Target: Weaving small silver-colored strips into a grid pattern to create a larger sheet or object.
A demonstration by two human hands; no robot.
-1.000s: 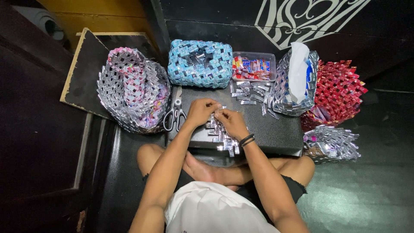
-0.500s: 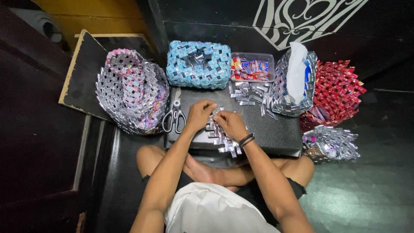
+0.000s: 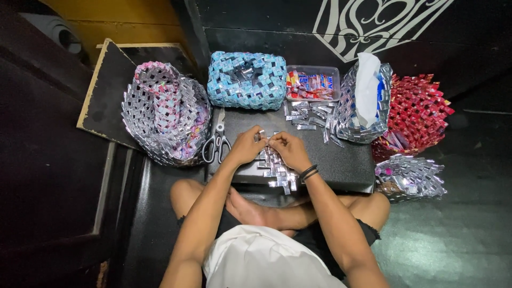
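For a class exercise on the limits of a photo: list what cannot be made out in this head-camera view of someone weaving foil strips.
- Fingertips of the left hand and right hand: they meet over the woven silver strip, hiding the grip.
- Clear tub: contents too small to identify.
- Blue woven basket: inside is shadowed.
- Scissors: blades partly hidden by the silver-pink basket.

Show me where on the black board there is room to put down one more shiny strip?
The black board is bare right of the right hand, below the loose strips and silver basket. It is crowded along the far edge, by the scissors, and where both hands, left hand too, hold the woven piece.
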